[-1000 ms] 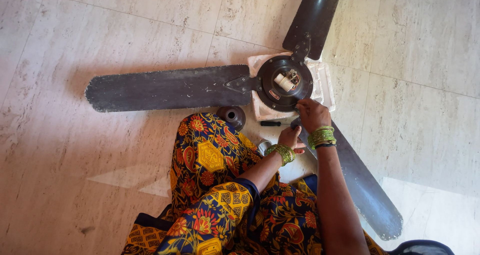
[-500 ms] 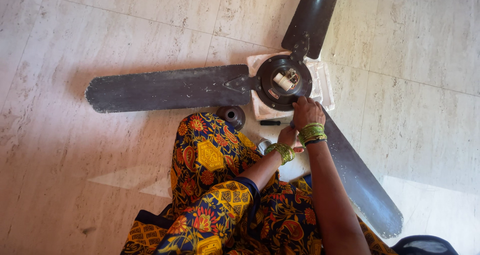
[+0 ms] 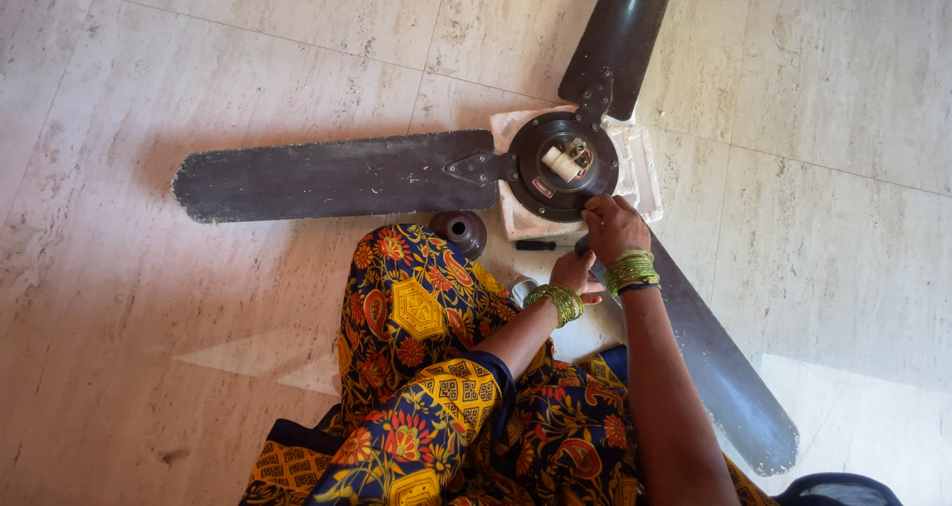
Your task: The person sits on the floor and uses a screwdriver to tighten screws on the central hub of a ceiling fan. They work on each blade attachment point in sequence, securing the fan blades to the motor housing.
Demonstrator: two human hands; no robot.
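A dark three-bladed ceiling fan lies on the floor, its round motor hub (image 3: 560, 164) resting on a white pad (image 3: 643, 174). My right hand (image 3: 613, 226) sits at the hub's lower rim, where the lower-right blade (image 3: 724, 367) joins. Its fingers are curled, and what they hold is hidden. Just below it, my left hand (image 3: 575, 271) grips the root of that blade from the side. Both wrists wear green bangles. A small black screwdriver (image 3: 535, 245) lies on the floor left of my hands.
A dark dome-shaped fan cup (image 3: 461, 230) stands by my knee. A small metal piece (image 3: 521, 290) lies near my left wrist. The long left blade (image 3: 327, 174) and the upper blade (image 3: 620, 30) spread across the pale stone tiles. My patterned dress covers the lower middle.
My right hand has shifted slightly left along the hub's rim. My left hand stays at the blade root. The fan has not moved.
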